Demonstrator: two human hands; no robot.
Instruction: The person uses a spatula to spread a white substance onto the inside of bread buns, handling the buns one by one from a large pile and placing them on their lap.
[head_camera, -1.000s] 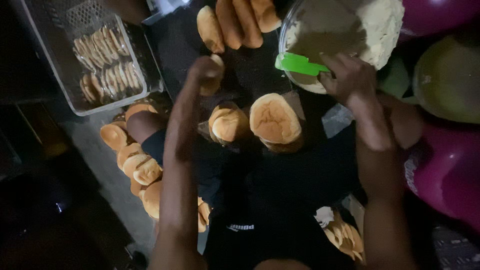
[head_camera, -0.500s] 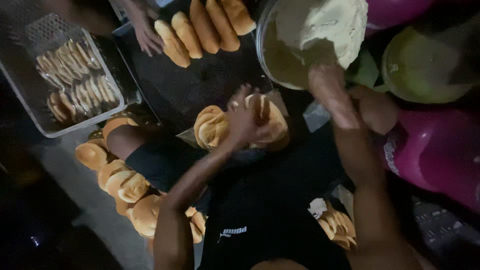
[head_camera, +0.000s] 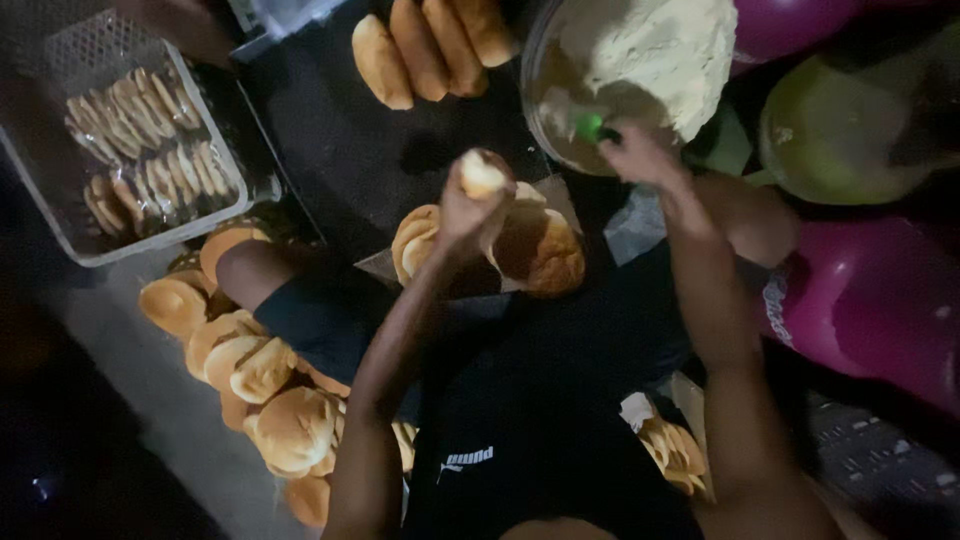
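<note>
My left hand (head_camera: 470, 205) is raised in front of me and grips a small bread roll (head_camera: 482, 172), which it holds up at its fingertips. My right hand (head_camera: 640, 158) reaches into a large round bowl (head_camera: 540, 60) of pale filling (head_camera: 660, 50) and grips a green utensil (head_camera: 592, 126), whose working end is buried in the filling. Two more buns (head_camera: 545, 255) lie just below my left hand, on my lap.
A wire tray (head_camera: 150, 150) of filled rolls stands at the upper left. Long rolls (head_camera: 420, 45) lie on a dark surface at the top. A pile of buns (head_camera: 255, 370) sits at my left. Green (head_camera: 850, 120) and magenta (head_camera: 860, 290) containers stand to the right.
My left hand has lifted a roll off the buns on my lap. My right hand stays at the bowl with the green utensil. Another person's hand at the top left has gone.
</note>
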